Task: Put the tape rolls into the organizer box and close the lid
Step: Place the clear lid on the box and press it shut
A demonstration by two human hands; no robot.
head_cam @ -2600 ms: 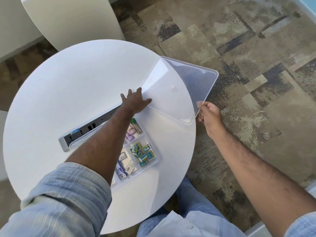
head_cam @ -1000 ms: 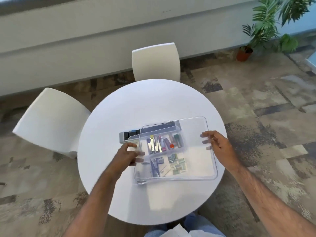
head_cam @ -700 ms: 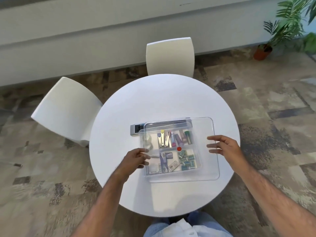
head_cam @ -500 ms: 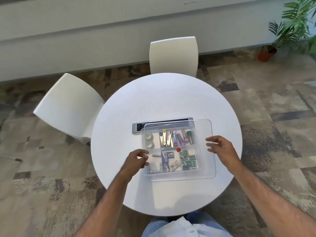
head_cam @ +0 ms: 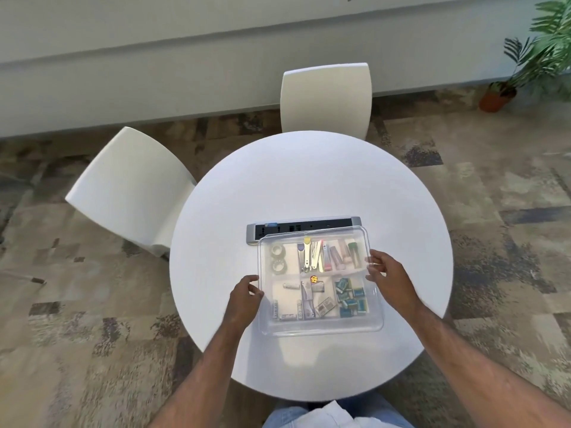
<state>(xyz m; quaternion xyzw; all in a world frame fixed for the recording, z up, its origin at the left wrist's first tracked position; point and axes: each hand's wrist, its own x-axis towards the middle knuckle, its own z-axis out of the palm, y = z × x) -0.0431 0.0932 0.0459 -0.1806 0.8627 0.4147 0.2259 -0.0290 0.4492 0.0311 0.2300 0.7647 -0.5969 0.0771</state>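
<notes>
The clear lid (head_cam: pixel 321 327) is held level over the organizer box (head_cam: pixel 318 299), approx. aligned w/ it; whether it is seated on the box rim cannot be told. The box is positioned on the round white table (head_cam: pixel 309 186), right of centre, toward the near edge.

Two tape rolls (head_cam: pixel 278 257) are seen through the lid in the far-left compartment, one just beyond the other, both lying flat. The remaining compartments are filled w/ small stationery items; details are too small to be identified.

Left hand (head_cam: pixel 244 299): placed at the lid's left edge, approx. mid-length. The fingers are curled, w/ the thumb laid on the top of the rim; the edge is pinched.

Right hand (head_cam: pixel 391 274): placed at the lid's right edge, toward the far end. The fingers are spread along the rim, the thumb on top; the edge is gripped lightly.

The tape rolls lie between the two hands, nearer the left one, and are touched by neither.

A grey power strip (head_cam: pixel 304 228) lies just beyond the box's far edge, partly overlapped by the lid's far rim. Two white chairs (head_cam: pixel 326 98) are set at the table's far and left sides.
</notes>
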